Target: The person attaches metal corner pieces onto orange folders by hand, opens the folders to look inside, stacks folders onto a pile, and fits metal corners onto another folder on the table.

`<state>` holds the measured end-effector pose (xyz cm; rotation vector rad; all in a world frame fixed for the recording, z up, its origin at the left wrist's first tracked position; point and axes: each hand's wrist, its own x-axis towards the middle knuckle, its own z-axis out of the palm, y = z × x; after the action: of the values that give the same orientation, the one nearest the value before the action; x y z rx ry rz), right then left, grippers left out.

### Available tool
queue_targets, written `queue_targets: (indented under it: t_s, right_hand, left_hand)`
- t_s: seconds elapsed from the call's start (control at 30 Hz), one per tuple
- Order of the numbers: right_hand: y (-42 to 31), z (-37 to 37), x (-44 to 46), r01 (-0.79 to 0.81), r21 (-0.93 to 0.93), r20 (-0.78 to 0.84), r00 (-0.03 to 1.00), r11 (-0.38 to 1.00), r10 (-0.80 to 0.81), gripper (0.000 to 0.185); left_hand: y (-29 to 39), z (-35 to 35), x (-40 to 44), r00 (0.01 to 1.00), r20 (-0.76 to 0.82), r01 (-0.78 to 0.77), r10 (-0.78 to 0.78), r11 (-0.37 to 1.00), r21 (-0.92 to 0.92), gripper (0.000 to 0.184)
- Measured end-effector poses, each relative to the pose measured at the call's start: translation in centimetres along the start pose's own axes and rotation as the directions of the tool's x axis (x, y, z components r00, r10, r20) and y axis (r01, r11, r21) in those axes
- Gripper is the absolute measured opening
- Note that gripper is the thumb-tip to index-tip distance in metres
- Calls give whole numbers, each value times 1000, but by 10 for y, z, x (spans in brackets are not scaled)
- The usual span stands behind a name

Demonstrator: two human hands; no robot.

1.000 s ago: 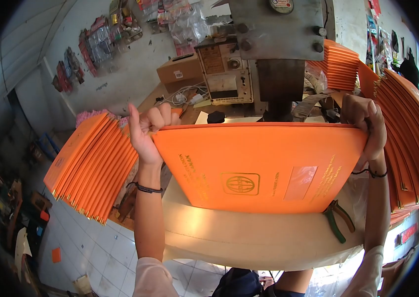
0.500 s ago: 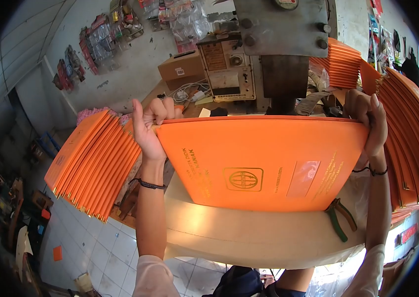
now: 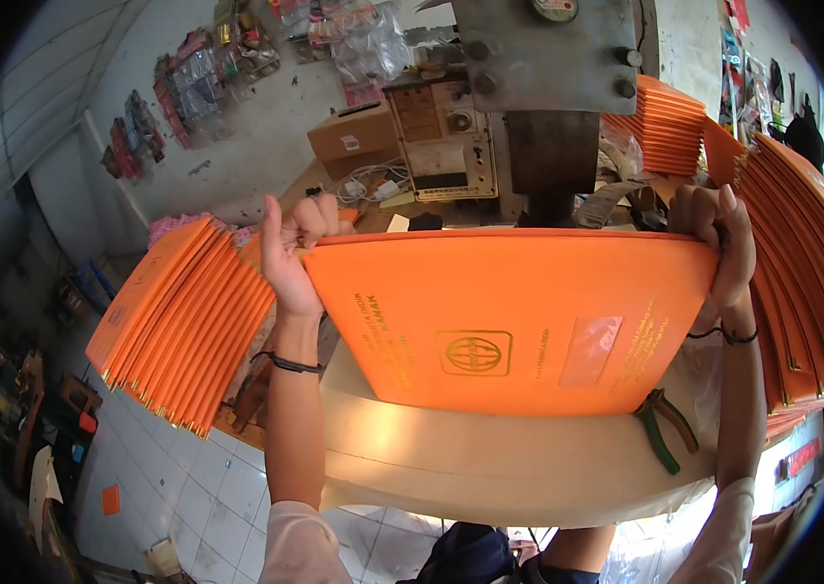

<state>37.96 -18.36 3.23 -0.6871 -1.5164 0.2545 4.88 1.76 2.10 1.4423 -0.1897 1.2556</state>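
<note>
An orange folder (image 3: 431, 311) with gold printing, a globe emblem and a small clear window stands tilted on edge on the pale covered work surface (image 3: 393, 457). My left hand (image 3: 297, 255) grips its upper left corner, thumb pointing up and fingers curled behind. At the upper right corner my right hand (image 3: 720, 243) holds it the same way. Pliers (image 3: 667, 430) with green handles lie by the folder's lower right corner. Whatever is directly behind the folder is hidden.
Stacked orange folders (image 3: 183, 326) stand at the left, with a tall stack (image 3: 793, 273) at the right and more folders (image 3: 660, 127) behind. A metal press (image 3: 548, 58) rises ahead, beside a control box (image 3: 441, 136), a white cable (image 3: 368, 183) and a cardboard box (image 3: 354, 136).
Both hands still hold the folder in nearly the same pose. The whole view has shifted slightly, with most things appearing a little further left.
</note>
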Motion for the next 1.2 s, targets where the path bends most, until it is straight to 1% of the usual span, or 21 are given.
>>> queue_targets:
  t_s: [0.1,0.2,0.3,0.4,0.5,0.53,0.63,0.67,0.7,0.73,0.77,0.8,0.9,0.93,1.03,1.07,1.13,1.2]
  right_hand:
    - [1,-1,-1,-25,1,-15,1000,1000,25,53]
    - [-2,0,-1,-33,15,4,999,999,33,53]
    - [-4,-1,-2,-50,-14,7,999,999,51,53]
    - [0,-4,-1,-16,-51,-9,1000,999,15,54]
    - [-3,-5,2,-10,-153,-41,999,988,4,55]
    - [-7,-12,1,-42,-215,10,999,976,45,57]
    - [-14,-12,3,-65,-222,7,998,973,68,58]
    - [-19,-16,4,-106,-268,58,990,958,126,59]
    - [-21,-19,4,-140,-290,56,985,947,163,59]
    - [-24,-20,4,-174,-311,52,978,934,200,59]
    - [-26,-23,5,-208,-332,49,970,920,237,60]
    - [-30,-31,6,-188,-340,117,964,921,240,55]
    - [-43,-48,9,-171,-461,230,925,871,303,44]
    - [-50,-49,9,-237,-463,228,899,854,373,40]
    - [-65,-55,7,-308,-585,214,834,750,509,33]
    - [-69,-57,9,-348,-569,216,811,745,543,28]
    - [-75,-59,8,-328,-595,223,810,734,542,25]
    - [-78,-59,9,-322,-610,224,806,724,547,23]
  left_hand:
    - [-1,-3,1,1000,16,-5,6,1000,-12,54]
    - [0,-2,1,1000,10,-15,14,1000,14,52]
    - [0,-5,0,999,34,-6,6,1000,-15,49]
    - [-4,-3,1,1000,14,-16,16,1000,12,48]
    - [-9,1,0,997,-63,-31,32,999,23,45]
    - [-9,1,0,999,-44,-30,32,999,40,44]
    - [-6,1,0,1000,-11,-26,27,998,63,41]
    - [-6,4,1,1000,-17,-23,24,998,59,40]
    - [-6,5,1,999,-23,-22,24,998,57,38]
    - [-9,1,0,999,-24,-33,36,991,127,36]
    - [-10,-1,1,999,-18,-30,33,990,140,36]
    - [-11,-4,1,999,-15,-26,29,988,153,35]
    - [-11,-11,0,1000,6,0,-1,978,208,37]
    - [-10,-14,0,1000,15,9,-13,973,230,39]
    - [-12,-34,-1,998,57,11,-28,960,280,43]
    - [-12,-47,-1,995,92,18,-48,953,302,43]
    - [-10,-61,-1,983,159,32,-93,937,349,44]
    - [-9,-62,-4,984,138,66,-114,947,314,43]
